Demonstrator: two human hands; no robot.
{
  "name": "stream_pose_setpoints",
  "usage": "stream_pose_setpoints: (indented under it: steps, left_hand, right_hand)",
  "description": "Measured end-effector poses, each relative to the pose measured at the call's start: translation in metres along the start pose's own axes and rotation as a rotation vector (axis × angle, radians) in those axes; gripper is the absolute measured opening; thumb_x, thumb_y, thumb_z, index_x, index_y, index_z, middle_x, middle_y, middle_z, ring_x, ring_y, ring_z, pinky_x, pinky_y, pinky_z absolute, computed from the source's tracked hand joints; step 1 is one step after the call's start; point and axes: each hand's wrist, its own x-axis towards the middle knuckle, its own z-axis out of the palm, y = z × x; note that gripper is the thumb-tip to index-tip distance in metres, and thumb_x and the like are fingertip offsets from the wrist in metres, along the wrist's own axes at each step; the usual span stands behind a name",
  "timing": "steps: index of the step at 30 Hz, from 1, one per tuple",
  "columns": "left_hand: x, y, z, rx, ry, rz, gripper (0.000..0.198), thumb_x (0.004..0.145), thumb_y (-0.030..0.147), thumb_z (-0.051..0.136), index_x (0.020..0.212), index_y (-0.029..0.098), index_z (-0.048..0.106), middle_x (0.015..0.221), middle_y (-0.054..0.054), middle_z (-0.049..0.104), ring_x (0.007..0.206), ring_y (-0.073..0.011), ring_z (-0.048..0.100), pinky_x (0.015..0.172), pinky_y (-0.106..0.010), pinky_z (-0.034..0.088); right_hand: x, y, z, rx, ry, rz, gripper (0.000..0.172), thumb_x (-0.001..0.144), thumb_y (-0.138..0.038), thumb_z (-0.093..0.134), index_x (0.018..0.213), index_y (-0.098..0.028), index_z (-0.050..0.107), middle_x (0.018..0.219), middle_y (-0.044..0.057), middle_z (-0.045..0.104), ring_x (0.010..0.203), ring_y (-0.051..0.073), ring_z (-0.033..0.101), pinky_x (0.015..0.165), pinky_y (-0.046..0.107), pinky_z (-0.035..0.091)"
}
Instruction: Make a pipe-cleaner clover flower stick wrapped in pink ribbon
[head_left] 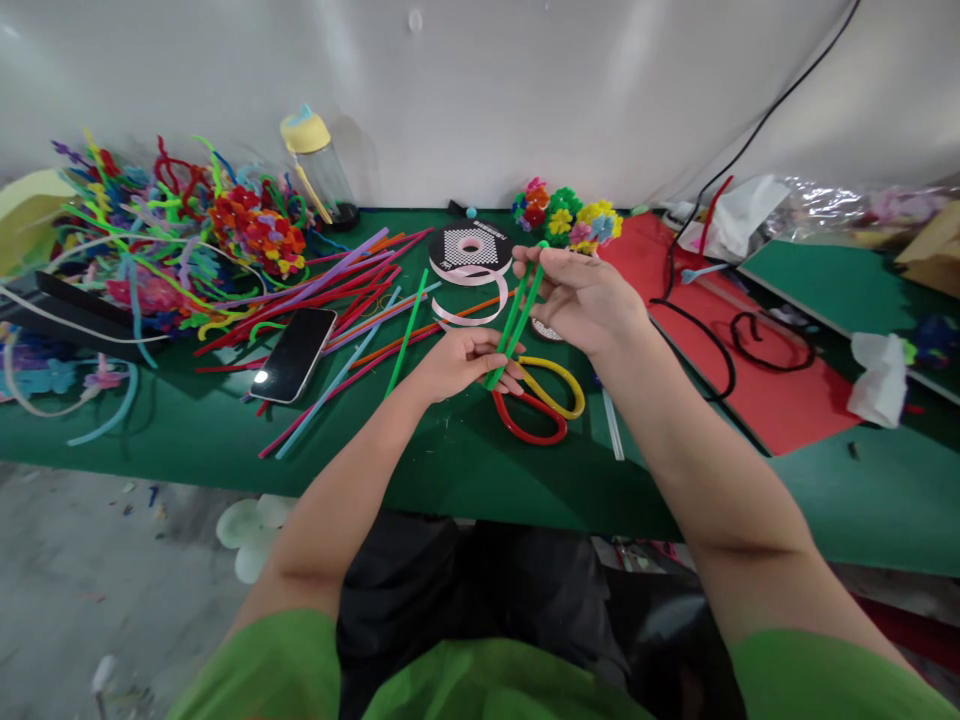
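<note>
Counts: two green strands (520, 319) side by side, held up between your hands; you cannot tell from here whether they are one folded stem or two separate ones. One loose green stem (407, 335) lies on the worktop (450, 480), left of your left hand (469, 362). One red loop (534, 440) and one yellow loop (579, 395) rest just beyond and right of that hand. One phone (295, 355), one bottle (326, 165), one black ribbon spool (450, 250) with pale pink ribbon unwound towards you. The mixed coloured stems (360, 290) on the left overlap too much to count.

Orientation: the green strands' long axis runs obliquely, lower end towards you and to the left, upper end away and to the right. The two run nearly parallel, with a narrow gap between them.

Fingers: your left hand pinches the lower end between thumb and fingers. Your right hand (589, 295) pinches near the upper end, thumb against index; its other fingers are curled, partly hidden behind the strands.

Position: the strands are in front of the spool as you look, over the middle of the worktop.
</note>
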Motion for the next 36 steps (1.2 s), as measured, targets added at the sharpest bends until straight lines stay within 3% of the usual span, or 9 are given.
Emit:
stream_pose_setpoints:
  steps: [10,19,23,28,36]
  left_hand:
    - [0.0002,-0.0001,-0.0005,0.037,0.019,0.063,0.022,0.081,0.019,0.056,0.099,0.007,0.059,0.072,-0.006,0.066,0.062,-0.0138,0.067,0.057,-0.024,0.053]
    - [0.0008,-0.0018,-0.0017,0.1,0.013,0.092,0.021,0.081,0.018,0.053,0.099,0.009,0.059,0.064,-0.001,0.062,0.058,-0.0118,0.065,0.055,-0.023,0.05]
    - [0.0008,-0.0013,-0.0028,0.164,0.024,0.097,0.021,0.081,0.018,0.053,0.098,0.009,0.06,0.063,-0.001,0.062,0.058,-0.0109,0.063,0.06,-0.025,0.051]
    - [0.0003,0.0023,-0.0029,0.277,0.036,0.114,0.013,0.081,0.017,0.052,0.081,0.01,0.063,0.063,-0.002,0.065,0.066,-0.0103,0.063,0.077,-0.027,0.05]
    - [0.0008,0.0007,-0.0052,0.279,-0.007,0.107,0.016,0.082,0.021,0.052,0.073,0.012,0.062,0.062,-0.003,0.066,0.062,-0.0097,0.062,0.073,-0.027,0.049]
  right_hand:
    - [0.0004,0.0025,0.0011,-0.015,0.0,-0.05,0.005,0.074,-0.024,0.06,0.071,-0.022,0.061,0.096,0.0,0.068,0.096,0.016,0.062,0.069,0.03,0.052]
    - [-0.0019,0.0,0.0001,-0.031,-0.023,0.021,0.01,0.073,-0.032,0.063,0.078,-0.023,0.063,0.089,0.001,0.069,0.093,0.019,0.064,0.072,0.033,0.052]
    - [-0.0028,0.0004,-0.0001,-0.062,-0.032,-0.002,0.012,0.072,-0.034,0.064,0.08,-0.025,0.063,0.086,0.001,0.069,0.09,0.019,0.065,0.074,0.037,0.052]
    - [-0.0024,0.0022,0.0005,-0.041,-0.022,-0.018,0.009,0.072,-0.031,0.064,0.079,-0.025,0.064,0.088,-0.001,0.068,0.092,0.018,0.065,0.071,0.034,0.051]
    - [-0.0036,0.0034,0.0036,0.022,0.024,-0.014,0.006,0.069,-0.025,0.066,0.075,-0.025,0.065,0.091,-0.002,0.069,0.093,0.017,0.064,0.072,0.033,0.051]
